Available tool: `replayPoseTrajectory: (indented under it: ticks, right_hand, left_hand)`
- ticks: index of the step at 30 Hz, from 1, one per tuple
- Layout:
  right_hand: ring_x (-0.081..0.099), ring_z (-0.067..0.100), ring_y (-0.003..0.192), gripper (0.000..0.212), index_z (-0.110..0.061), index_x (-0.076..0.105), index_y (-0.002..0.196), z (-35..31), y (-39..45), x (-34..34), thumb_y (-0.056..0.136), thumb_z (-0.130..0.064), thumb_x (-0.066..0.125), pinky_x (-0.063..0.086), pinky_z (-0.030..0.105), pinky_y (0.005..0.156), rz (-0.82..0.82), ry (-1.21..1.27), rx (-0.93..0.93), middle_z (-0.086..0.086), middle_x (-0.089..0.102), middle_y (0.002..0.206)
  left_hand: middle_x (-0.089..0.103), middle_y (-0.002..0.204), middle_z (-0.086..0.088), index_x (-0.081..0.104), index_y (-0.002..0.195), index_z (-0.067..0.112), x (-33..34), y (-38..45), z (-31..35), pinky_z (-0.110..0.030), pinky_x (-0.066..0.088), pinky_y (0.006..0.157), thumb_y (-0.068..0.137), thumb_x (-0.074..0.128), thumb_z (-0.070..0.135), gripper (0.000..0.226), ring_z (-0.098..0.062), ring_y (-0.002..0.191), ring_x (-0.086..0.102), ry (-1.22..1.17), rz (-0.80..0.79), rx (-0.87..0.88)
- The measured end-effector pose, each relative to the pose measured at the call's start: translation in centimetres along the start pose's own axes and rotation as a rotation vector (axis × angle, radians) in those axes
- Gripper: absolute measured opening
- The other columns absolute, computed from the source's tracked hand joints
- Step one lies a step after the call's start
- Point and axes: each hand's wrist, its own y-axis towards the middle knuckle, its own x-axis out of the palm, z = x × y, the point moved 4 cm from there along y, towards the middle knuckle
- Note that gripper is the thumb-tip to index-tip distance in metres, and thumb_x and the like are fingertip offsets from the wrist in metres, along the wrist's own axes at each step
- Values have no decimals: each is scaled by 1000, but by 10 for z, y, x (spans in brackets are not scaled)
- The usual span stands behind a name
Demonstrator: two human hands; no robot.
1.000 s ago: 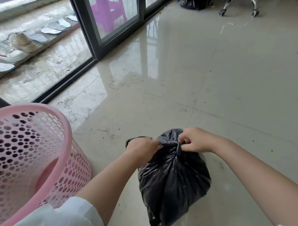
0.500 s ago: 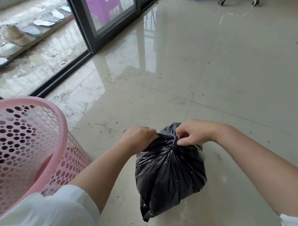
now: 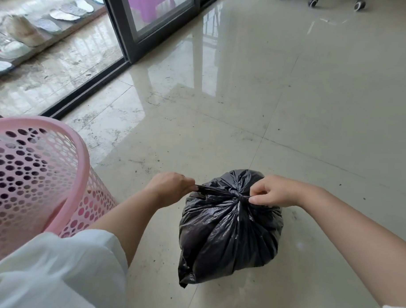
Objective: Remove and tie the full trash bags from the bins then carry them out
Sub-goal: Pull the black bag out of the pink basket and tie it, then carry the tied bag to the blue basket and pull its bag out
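Pinching opposite bag ends, left hand (image 3: 171, 187) and right hand (image 3: 274, 192) grip black trash bag (image 3: 229, 235).

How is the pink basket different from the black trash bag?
The pink basket is stiff plastic full of round holes; the black trash bag is soft, crinkled and solid. The basket's top is open; the bag's top is knotted. Nobody touches the basket, while the left hand and right hand pinch the bag's ends. Both stand on the tiled floor.
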Motion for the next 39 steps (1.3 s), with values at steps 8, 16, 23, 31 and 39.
replayPoseTrajectory:
  ticks: [8, 16, 23, 31, 39]
  right_hand:
    - [44, 17, 78, 17, -16, 48, 76, 4, 4, -4, 89, -27, 51, 31, 26, 67, 132, -233, -4, 1, 49, 80]
    - [53, 23, 98, 27, -10, 57, 106, 12, -13, -15, 89, -31, 48, 44, 34, 86, 198, -140, 41, 6, 56, 109]
    - [46, 25, 116, 32, -13, 51, 119, -27, -101, -85, 91, -23, 42, 39, 34, 94, 318, -56, 148, 6, 52, 124]
    - [40, 29, 124, 43, -12, 40, 130, -41, -275, -239, 90, -29, 43, 36, 39, 99, 466, 12, 331, 10, 46, 134]
    - [37, 28, 126, 45, -13, 38, 131, 7, -501, -433, 90, -32, 44, 35, 37, 98, 649, -18, 464, 9, 45, 134]
  left_hand:
    - [65, 112, -8, 35, 131, 20, -14, 2, 17, -36, 49, 77, 87, 54, 41, 52, -28, 97, 61, -184, -146, -18]
    - [59, 109, -1, 60, 106, 17, -112, 18, 37, -28, 43, 64, 86, 46, 11, 25, -25, 96, 57, 212, -78, 19]
    - [63, 109, -11, 65, 106, 9, -205, -9, 108, -31, 47, 78, 87, 53, 16, 24, -28, 99, 58, -25, -272, 97]
    - [59, 107, -8, 62, 102, 9, -382, -20, 241, -25, 34, 57, 87, 46, 6, 22, -28, 99, 57, 47, -148, 187]
    - [57, 96, -11, 60, 100, 4, -619, -2, 400, -25, 28, 50, 81, 44, -7, 26, -27, 88, 55, 270, 35, 225]
